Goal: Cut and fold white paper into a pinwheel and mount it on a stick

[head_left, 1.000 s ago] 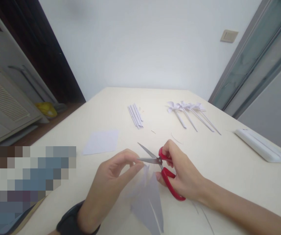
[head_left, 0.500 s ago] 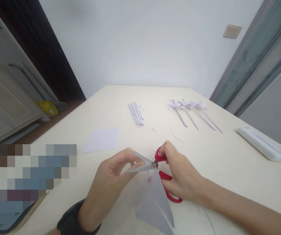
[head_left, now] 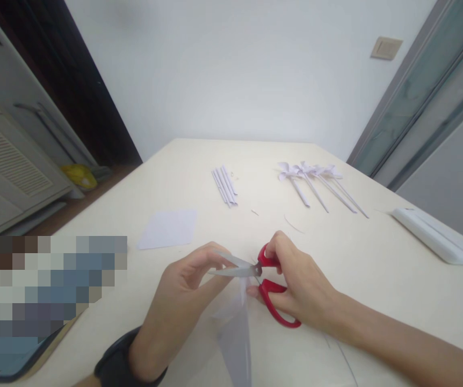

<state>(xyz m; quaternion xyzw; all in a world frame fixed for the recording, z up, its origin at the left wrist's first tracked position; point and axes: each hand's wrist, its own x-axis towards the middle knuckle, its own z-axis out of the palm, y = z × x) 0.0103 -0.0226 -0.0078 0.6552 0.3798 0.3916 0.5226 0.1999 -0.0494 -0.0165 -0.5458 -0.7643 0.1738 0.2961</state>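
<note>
My right hand (head_left: 299, 279) holds a pair of scissors (head_left: 274, 301) by its red handles. The blades are slightly apart and point left, across the fingertips of my left hand (head_left: 191, 290). That hand's thumb and fingers are pinched together, and the blades hide what is between them. Beneath the blades hangs a folded sheet of translucent white paper (head_left: 237, 344), blurred, its narrow top close to the scissors' pivot and to a right fingertip. A thin strand shows near the pivot.
Beyond my hands lie a square white sheet (head_left: 169, 229), several rolled paper sticks (head_left: 225, 186) and several paper pinwheels (head_left: 316, 174) on sticks. Small scraps (head_left: 294, 223) are scattered on the cream table (head_left: 106, 215). At the right edge rests a long white packet (head_left: 436, 236).
The hanging paper has swung left and turned, now looking narrower. The scissor blades have closed a little. Both hands stay in nearly the same place.
</note>
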